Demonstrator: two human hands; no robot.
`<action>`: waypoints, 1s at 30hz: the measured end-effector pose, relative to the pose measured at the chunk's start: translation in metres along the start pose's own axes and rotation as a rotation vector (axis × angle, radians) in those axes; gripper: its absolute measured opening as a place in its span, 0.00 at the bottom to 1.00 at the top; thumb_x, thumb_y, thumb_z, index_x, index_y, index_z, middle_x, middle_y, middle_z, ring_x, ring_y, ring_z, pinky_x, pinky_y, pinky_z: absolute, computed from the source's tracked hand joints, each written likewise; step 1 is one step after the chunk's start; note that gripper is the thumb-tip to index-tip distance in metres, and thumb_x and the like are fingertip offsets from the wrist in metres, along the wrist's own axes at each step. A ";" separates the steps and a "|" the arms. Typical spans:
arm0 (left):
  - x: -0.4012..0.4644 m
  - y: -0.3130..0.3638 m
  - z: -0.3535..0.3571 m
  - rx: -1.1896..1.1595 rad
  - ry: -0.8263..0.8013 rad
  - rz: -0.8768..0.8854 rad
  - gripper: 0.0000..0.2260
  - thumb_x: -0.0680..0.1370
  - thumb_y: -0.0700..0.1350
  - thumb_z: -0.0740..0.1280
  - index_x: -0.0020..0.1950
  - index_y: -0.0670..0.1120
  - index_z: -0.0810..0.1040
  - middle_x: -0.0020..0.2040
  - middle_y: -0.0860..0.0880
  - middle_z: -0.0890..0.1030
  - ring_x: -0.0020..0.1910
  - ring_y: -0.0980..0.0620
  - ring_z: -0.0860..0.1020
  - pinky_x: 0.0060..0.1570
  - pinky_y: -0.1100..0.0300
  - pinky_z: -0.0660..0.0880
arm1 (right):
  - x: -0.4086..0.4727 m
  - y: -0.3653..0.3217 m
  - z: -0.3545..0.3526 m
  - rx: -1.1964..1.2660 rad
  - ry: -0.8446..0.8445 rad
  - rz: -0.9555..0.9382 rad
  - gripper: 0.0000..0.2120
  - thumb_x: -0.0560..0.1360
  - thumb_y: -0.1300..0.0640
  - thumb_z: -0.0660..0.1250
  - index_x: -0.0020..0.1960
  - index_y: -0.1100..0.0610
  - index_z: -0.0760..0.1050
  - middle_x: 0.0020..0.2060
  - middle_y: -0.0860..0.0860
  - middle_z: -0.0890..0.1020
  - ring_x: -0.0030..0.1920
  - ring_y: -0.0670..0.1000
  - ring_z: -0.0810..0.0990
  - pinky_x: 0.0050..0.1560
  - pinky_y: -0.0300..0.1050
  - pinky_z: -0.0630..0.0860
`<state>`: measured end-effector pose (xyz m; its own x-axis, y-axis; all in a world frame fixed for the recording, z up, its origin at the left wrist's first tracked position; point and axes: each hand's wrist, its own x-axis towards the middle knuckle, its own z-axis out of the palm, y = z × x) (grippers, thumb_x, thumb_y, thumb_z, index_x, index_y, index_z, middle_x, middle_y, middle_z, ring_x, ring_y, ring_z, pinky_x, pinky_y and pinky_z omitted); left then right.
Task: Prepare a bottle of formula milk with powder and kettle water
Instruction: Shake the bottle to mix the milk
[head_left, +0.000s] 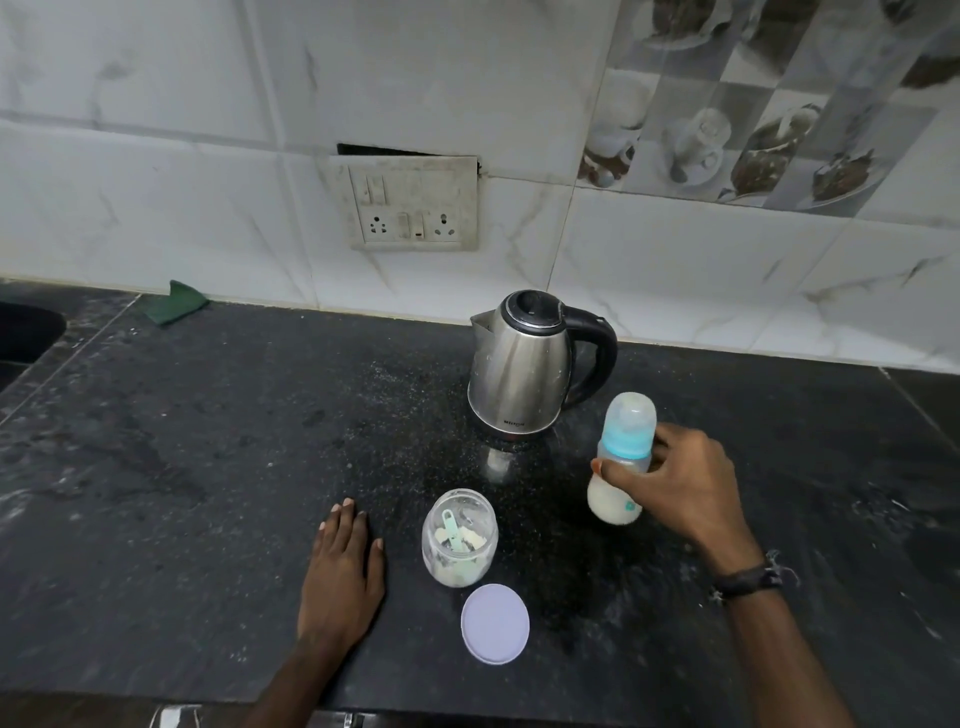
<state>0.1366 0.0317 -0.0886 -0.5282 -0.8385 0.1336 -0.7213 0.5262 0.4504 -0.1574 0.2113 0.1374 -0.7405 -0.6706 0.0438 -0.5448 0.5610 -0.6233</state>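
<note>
From the head camera, one steel kettle (524, 364) stands far centre on the dark counter (182, 467); the small print on its base is too blurred to read. The right hand (680, 483) curls its fingers around one capped baby bottle (621, 457) holding milk, right of the kettle. Near centre sits one open powder jar (460, 538) with one green scoop (451, 527) inside, its one lid (495, 623) lying nearer. The left hand (343, 566) rests flat, fingers straight, holding nothing.

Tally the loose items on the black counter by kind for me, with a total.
Kettles: 1, steel electric kettle with black handle
Bottles: 1, clear baby bottle with blue collar, milky inside, in the right hand's grip
Jars: 1, open clear powder jar holding a green scoop
Lids: 1, pale lilac round lid
Cloths: 1, green cloth
Total: 6 with scoop
</note>
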 end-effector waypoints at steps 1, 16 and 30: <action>0.000 0.000 0.000 0.001 0.003 -0.002 0.27 0.81 0.53 0.52 0.69 0.36 0.74 0.74 0.37 0.69 0.75 0.40 0.66 0.74 0.42 0.64 | 0.000 0.001 -0.001 0.023 -0.019 -0.011 0.24 0.58 0.36 0.76 0.48 0.49 0.83 0.39 0.44 0.86 0.41 0.45 0.85 0.44 0.52 0.83; -0.001 0.004 -0.004 -0.009 -0.008 -0.010 0.27 0.81 0.54 0.51 0.69 0.36 0.74 0.74 0.37 0.69 0.75 0.40 0.66 0.74 0.44 0.63 | 0.002 -0.006 -0.007 0.029 0.026 0.031 0.24 0.59 0.38 0.78 0.49 0.50 0.83 0.40 0.45 0.87 0.42 0.46 0.85 0.46 0.54 0.83; -0.001 0.004 -0.005 0.002 -0.012 -0.011 0.28 0.81 0.54 0.51 0.70 0.37 0.74 0.75 0.38 0.68 0.75 0.40 0.65 0.75 0.44 0.62 | 0.007 -0.002 -0.008 0.005 0.025 0.040 0.19 0.60 0.40 0.79 0.46 0.48 0.83 0.39 0.45 0.86 0.42 0.47 0.85 0.46 0.53 0.82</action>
<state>0.1364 0.0344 -0.0826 -0.5256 -0.8424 0.1186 -0.7280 0.5175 0.4497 -0.1648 0.2097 0.1453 -0.7714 -0.6352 0.0382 -0.5125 0.5845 -0.6290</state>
